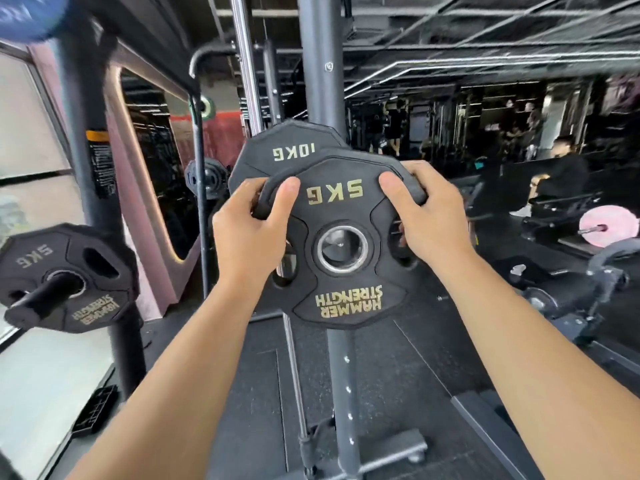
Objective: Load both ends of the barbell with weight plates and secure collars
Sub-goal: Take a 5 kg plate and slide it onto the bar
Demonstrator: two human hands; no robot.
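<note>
So both hands are wrapped around a black 5KG plate (341, 251), held upright in front of the chest with its face toward the camera. The left hand (251, 230) grips the upper left edge, thumb pressed flat on the face next to the gold "5KG" lettering (which reads mirrored), fingers curled round the back through the grip slot. The right hand (427, 216) does the same on the upper right edge, thumb on the face, fingers hooked behind the rim. Both grips are clenched tight on the plate.

Between the two hands sits the plate's steel-ringed centre hole, and you can see a bit of metal through it, but I can't tell whether the plate is actually on a sleeve or just lined up with one. Below the grip is the gold "HAMMER STRENGTH" logo, mirrored too.

Right behind the held plate, poking out above the left hand, is a 10KG plate (287, 150), sitting close against it. A dark upright post (320, 64) rises behind both.

Well off to the left of the left forearm, another 5KG plate (69, 278) hangs on a storage peg (38, 296) on the rack. Far off past the right hand there's a pink plate (609, 226) low down.
</note>
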